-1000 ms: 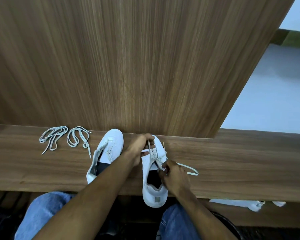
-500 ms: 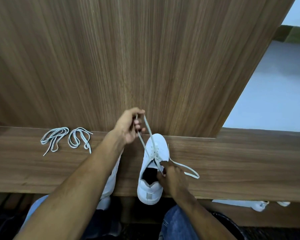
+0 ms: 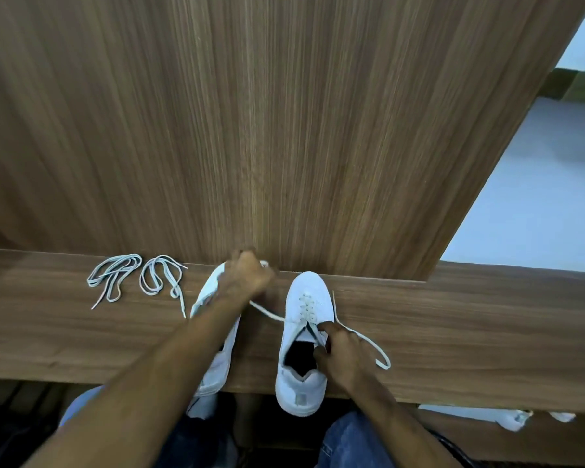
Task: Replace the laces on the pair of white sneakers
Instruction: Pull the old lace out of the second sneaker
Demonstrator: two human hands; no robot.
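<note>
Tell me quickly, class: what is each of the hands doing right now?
Left hand: fingers curled, gripping one end of the lace pulled out from the right sneaker.
Right hand: holding that sneaker at its tongue and opening.

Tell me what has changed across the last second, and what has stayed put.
The left hand went from the laced sneaker up into the air, drawing the lace end taut, then came down to the left over the other sneaker, still gripping the end. The laced sneaker's toe swung slightly right. The right hand kept holding that sneaker by its eyelets. The two loose laces on the wooden ledge stayed put.
</note>
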